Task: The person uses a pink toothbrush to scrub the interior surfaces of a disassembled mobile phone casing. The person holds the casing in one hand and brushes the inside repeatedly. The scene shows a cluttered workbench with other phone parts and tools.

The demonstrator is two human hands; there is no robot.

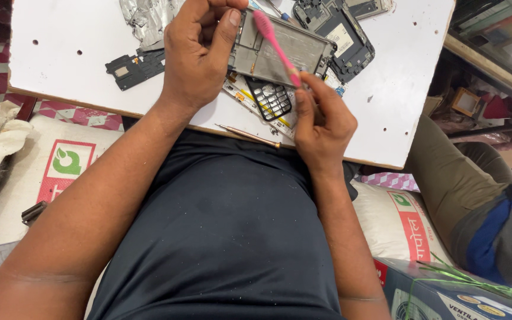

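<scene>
Dark navy T-shirt, plain, no print, fills lower centre of frame; fabric lightly creased, flecked w/ pale dust specks. Both forearms bare, no sleeves showing past elbows. Left hand point(200, 50) & right hand point(321, 121) bare: no gloves, rings, watch or wristbands. Short, unpainted nails.

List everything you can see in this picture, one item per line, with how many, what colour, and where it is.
phone frame: one, grey metal, held over the board
toothbrush: one, pink, lying across the frame
keypad: one, black, on the board under the frame
phone back shell: one, dark, board top right
small circuit part: one, black, board left
foil sheet: one, silver, board top left
thin tool: one, brownish, board's near edge
board: one, white
sacks: two, white, either side
left hand: gripping the frame
right hand: holding the toothbrush
</scene>
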